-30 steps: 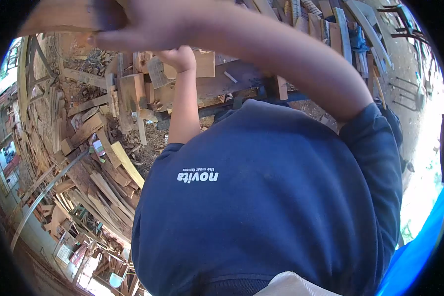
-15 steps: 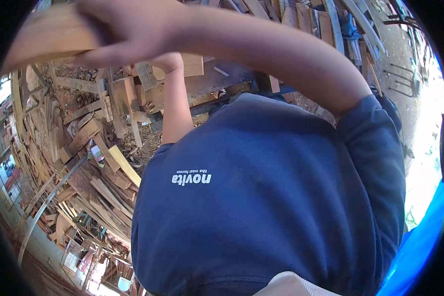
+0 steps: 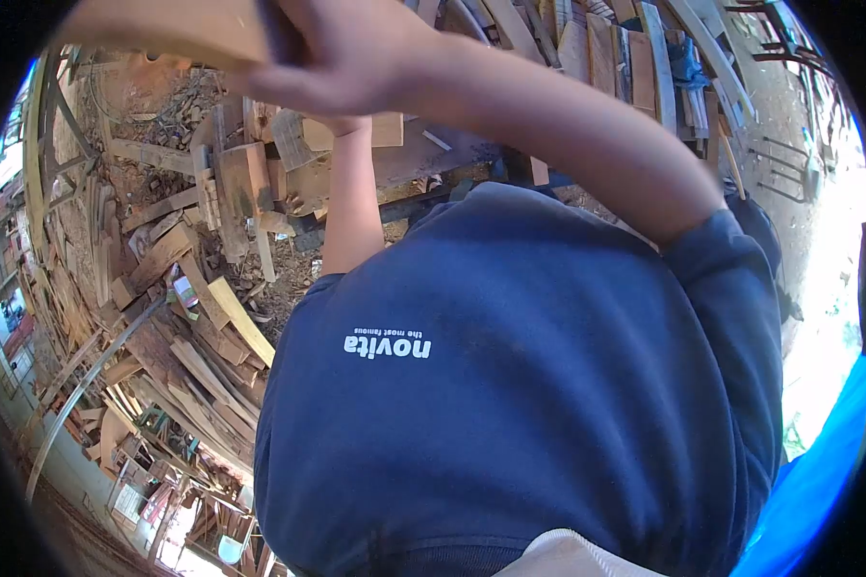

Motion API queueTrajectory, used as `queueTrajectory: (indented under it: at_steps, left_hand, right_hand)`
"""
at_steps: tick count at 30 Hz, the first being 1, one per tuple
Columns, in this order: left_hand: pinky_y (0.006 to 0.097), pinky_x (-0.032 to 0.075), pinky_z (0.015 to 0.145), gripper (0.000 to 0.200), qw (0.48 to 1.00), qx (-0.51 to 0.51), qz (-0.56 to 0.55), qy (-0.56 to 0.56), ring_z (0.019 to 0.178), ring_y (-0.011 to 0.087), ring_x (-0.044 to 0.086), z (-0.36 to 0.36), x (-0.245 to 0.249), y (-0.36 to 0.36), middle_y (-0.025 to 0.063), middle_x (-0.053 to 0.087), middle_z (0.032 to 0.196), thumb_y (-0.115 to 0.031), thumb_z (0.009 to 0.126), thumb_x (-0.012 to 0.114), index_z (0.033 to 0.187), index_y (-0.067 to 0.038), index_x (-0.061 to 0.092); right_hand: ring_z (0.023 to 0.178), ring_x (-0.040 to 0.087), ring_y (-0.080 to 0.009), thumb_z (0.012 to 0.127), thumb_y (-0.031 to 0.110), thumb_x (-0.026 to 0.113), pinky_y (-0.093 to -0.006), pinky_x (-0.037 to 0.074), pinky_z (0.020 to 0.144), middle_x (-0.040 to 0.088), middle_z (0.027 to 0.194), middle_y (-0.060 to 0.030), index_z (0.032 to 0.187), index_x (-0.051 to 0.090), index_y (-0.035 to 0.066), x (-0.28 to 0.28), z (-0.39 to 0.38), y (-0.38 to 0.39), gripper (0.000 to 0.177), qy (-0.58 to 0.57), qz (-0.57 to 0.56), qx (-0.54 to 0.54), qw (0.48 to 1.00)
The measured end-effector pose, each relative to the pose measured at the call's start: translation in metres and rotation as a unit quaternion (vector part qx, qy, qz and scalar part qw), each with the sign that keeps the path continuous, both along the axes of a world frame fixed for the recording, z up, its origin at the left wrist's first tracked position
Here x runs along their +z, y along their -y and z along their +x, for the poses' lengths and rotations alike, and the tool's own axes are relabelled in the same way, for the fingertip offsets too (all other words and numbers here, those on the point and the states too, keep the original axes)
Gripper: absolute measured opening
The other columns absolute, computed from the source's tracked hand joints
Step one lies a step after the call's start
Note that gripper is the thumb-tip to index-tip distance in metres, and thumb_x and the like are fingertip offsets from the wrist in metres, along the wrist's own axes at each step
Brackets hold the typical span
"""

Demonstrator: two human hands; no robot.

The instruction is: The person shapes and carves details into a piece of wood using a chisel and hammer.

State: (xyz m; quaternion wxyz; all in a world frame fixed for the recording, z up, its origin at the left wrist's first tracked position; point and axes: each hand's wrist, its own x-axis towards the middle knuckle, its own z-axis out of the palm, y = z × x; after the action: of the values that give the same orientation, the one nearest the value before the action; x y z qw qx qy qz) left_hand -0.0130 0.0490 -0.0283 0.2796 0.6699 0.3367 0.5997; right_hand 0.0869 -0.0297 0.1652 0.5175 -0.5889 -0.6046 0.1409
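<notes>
My right arm reaches across from the right, and my right hand (image 3: 351, 62) is closed around a pale wooden board (image 3: 178, 27) at the upper left. The board is blurred and runs out of the top of the view. Below and behind it, my left hand (image 3: 348, 124) shows only at the wrist; my right hand and the board hide its fingers. A flat piece of light wood (image 3: 387, 131) lies beside the left wrist, on a dark work surface (image 3: 452, 159).
Offcuts and planks (image 3: 197, 375) are heaped at the left. More boards (image 3: 601, 58) lie side by side at the top right, with a blue cloth or bag (image 3: 685, 67) among them. A metal rack (image 3: 784, 168) stands at the right. Wood chips litter the ground.
My right hand and the board have moved right and slightly up in the view. My left forearm stays almost in place, with its hand still mostly hidden.
</notes>
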Motion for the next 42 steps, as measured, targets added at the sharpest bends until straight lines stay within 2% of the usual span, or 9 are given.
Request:
queueTrajectory:
  at_steps: [2, 5, 11, 13, 15, 22, 28, 32, 42]
  left_hand:
    - [0.0333, 0.050, 0.084, 0.043, 1.000, 0.008, 0.000, 0.000, 0.092, 0.0189, 0.058, 0.001, -0.003, -0.002, 0.0072, 0.056, 0.105, -0.014, 0.090, 0.068, 0.121, -0.001, 0.042]
    - [0.0317, 0.050, 0.081, 0.039, 1.000, 0.015, -0.004, -0.005, 0.089, 0.0181, 0.057, -0.001, -0.009, -0.002, 0.0072, 0.055, 0.102, -0.013, 0.090, 0.068, 0.117, -0.002, 0.041]
    - [0.0283, 0.050, 0.075, 0.034, 0.999, 0.037, -0.015, -0.017, 0.082, 0.0165, 0.054, -0.007, -0.021, -0.003, 0.0072, 0.052, 0.096, -0.010, 0.090, 0.067, 0.108, -0.003, 0.039]
    - [0.0280, 0.050, 0.074, 0.033, 0.998, 0.022, -0.050, 0.023, 0.081, 0.0164, 0.054, -0.009, -0.016, 0.007, 0.0078, 0.052, 0.096, -0.009, 0.091, 0.066, 0.107, -0.003, 0.038]
    - [0.0276, 0.052, 0.071, 0.029, 0.999, 0.016, -0.041, 0.033, 0.079, 0.0154, 0.056, -0.017, -0.032, 0.001, 0.0095, 0.053, 0.095, -0.005, 0.093, 0.062, 0.106, -0.004, 0.036]
    - [0.0322, 0.053, 0.071, 0.018, 0.997, 0.037, -0.025, 0.061, 0.076, 0.0176, 0.061, -0.026, -0.020, 0.031, 0.0119, 0.060, 0.088, -0.007, 0.097, 0.055, 0.104, -0.002, 0.039]
    - [0.0344, 0.056, 0.076, 0.024, 0.998, -0.001, -0.043, 0.048, 0.083, 0.0233, 0.063, -0.052, -0.024, 0.077, 0.0136, 0.059, 0.096, -0.001, 0.095, 0.057, 0.100, -0.008, 0.034]
    - [0.0385, 0.052, 0.091, 0.025, 0.996, 0.001, -0.094, -0.003, 0.099, 0.0259, 0.063, -0.078, -0.039, 0.104, 0.0152, 0.061, 0.106, 0.002, 0.095, 0.056, 0.099, -0.009, 0.034]
    - [0.0467, 0.040, 0.106, 0.015, 0.957, -0.008, -0.243, 0.160, 0.120, 0.0295, 0.055, -0.109, -0.046, 0.111, 0.0191, 0.060, 0.122, -0.010, 0.097, 0.053, 0.108, -0.008, 0.044]
  right_hand:
    - [0.088, 0.071, -0.0304, 0.082, 0.043, 0.068, -0.0418, 0.057, 0.074, 0.071, 0.099, -0.0123, 0.129, 0.052, 0.009, -0.018, -0.003, 0.019, 0.061, 0.182, -0.329, 0.046, 0.925]
    - [0.089, 0.070, -0.0331, 0.087, 0.050, 0.060, -0.0416, 0.058, 0.071, 0.070, 0.097, -0.0203, 0.124, 0.056, 0.003, -0.016, -0.007, 0.023, 0.060, 0.190, -0.376, 0.054, 0.905]
    - [0.090, 0.070, -0.0307, 0.081, 0.045, 0.069, -0.0400, 0.055, 0.079, 0.070, 0.101, -0.0180, 0.121, 0.058, 0.003, -0.053, 0.037, 0.049, 0.059, -0.025, -0.272, -0.043, 0.961]
    - [0.087, 0.069, -0.0258, 0.082, 0.050, 0.069, -0.0344, 0.054, 0.078, 0.067, 0.097, -0.0214, 0.122, 0.056, -0.002, -0.082, 0.051, 0.076, 0.066, -0.170, -0.231, -0.110, 0.952]
    - [0.095, 0.068, -0.0289, 0.079, 0.044, 0.073, -0.0387, 0.053, 0.081, 0.068, 0.098, -0.0231, 0.116, 0.056, -0.005, -0.099, 0.065, 0.104, 0.064, -0.207, -0.327, -0.178, 0.905]
    - [0.093, 0.068, -0.0375, 0.079, 0.051, 0.071, -0.0418, 0.051, 0.081, 0.067, 0.099, -0.0277, 0.108, 0.056, -0.004, -0.179, 0.055, 0.193, 0.064, -0.200, -0.495, -0.205, 0.820]
    - [0.091, 0.068, -0.0379, 0.079, 0.050, 0.071, -0.0421, 0.051, 0.078, 0.067, 0.096, -0.0268, 0.103, 0.055, -0.002, -0.202, 0.034, 0.214, 0.059, -0.194, -0.515, -0.200, 0.811]
    - [0.090, 0.068, -0.0378, 0.080, 0.048, 0.070, -0.0424, 0.051, 0.077, 0.067, 0.094, -0.0253, 0.104, 0.053, 0.000, -0.206, 0.029, 0.213, 0.057, -0.176, -0.533, -0.182, 0.807]
    - [0.099, 0.065, -0.0431, 0.083, 0.046, 0.069, -0.0482, 0.051, 0.082, 0.067, 0.103, -0.0268, 0.109, 0.046, 0.004, -0.212, 0.031, 0.212, 0.055, -0.081, -0.566, -0.149, 0.807]
